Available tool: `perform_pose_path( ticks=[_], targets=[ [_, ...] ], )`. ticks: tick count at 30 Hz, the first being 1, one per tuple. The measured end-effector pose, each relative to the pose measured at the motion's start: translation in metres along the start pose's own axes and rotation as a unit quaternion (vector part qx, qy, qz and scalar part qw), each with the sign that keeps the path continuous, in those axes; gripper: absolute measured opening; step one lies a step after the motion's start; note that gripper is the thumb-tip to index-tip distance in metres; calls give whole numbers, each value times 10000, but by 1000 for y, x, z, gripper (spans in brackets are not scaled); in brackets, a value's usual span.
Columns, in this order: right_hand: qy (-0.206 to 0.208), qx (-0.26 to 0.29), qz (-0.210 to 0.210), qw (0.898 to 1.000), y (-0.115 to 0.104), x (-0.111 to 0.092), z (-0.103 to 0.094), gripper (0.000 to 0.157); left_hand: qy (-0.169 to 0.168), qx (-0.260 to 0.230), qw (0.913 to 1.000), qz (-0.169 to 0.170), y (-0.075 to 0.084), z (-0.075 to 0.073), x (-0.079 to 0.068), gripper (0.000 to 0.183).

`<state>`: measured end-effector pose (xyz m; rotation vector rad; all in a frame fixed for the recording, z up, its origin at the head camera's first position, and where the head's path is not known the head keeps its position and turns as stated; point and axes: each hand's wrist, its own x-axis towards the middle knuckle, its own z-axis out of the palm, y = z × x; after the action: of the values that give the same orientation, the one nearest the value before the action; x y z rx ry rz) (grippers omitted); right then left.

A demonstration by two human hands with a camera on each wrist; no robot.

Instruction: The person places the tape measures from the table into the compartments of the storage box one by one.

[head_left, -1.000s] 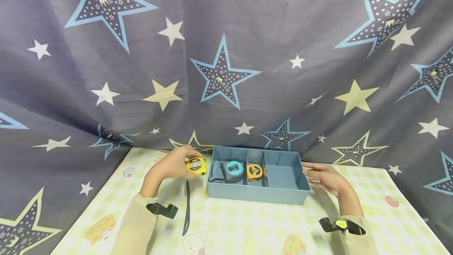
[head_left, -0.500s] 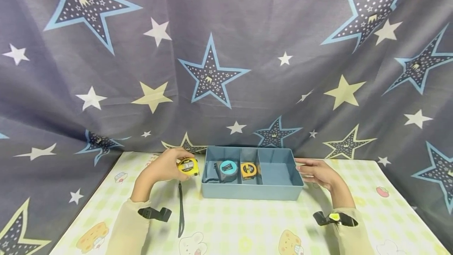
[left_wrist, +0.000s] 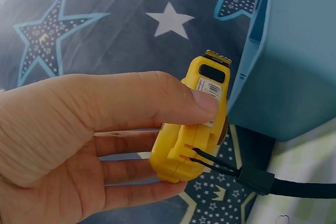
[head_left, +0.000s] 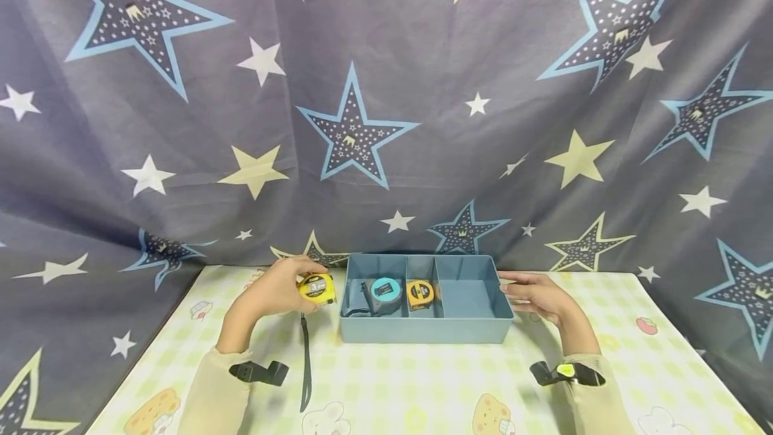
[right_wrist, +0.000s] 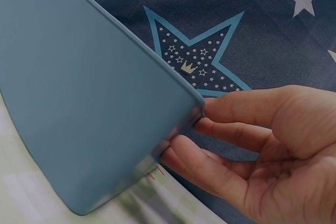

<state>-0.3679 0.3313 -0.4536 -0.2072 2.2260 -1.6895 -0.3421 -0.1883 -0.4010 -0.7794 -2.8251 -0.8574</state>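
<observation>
My left hand (head_left: 279,287) grips a yellow tape measure (head_left: 317,288) marked "3", beside the left end of a blue-grey box (head_left: 425,331). In the left wrist view, the thumb presses on its yellow case (left_wrist: 181,148), with fingers behind. From the case, a black wrist strap (head_left: 305,364) hangs down. Two tape measures lie in the box: a grey one with a turquoise face (head_left: 385,288) in the left compartment, an orange one (head_left: 420,293) in the narrow middle compartment. At the box's right end, my right hand (head_left: 540,297) touches the outer wall with extended fingers.
The box's wide right compartment (head_left: 468,297) shows a bare floor. A green checked cloth (head_left: 386,381) with cartoon prints covers the table. Close behind the box hangs a dark curtain (head_left: 423,153) with stars. Each wrist wears a black strap with a camera (head_left: 274,373).
The head view has turned slightly right, so everything sits further left in it. Both hands, the held tape measure and the box keep about the same places relative to one another.
</observation>
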Motion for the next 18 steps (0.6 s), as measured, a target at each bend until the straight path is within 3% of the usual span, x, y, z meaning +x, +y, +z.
perform_pose_path(
  ticks=[8,18],
  targets=[
    [28,25,-2,10000,1,4,1,63,159,38,9998,62,13,-8,-4,65],
    [45,-21,49,10000,2,2,-1,64,324,78,9979,547,32,-21,-3,62]
  ],
)
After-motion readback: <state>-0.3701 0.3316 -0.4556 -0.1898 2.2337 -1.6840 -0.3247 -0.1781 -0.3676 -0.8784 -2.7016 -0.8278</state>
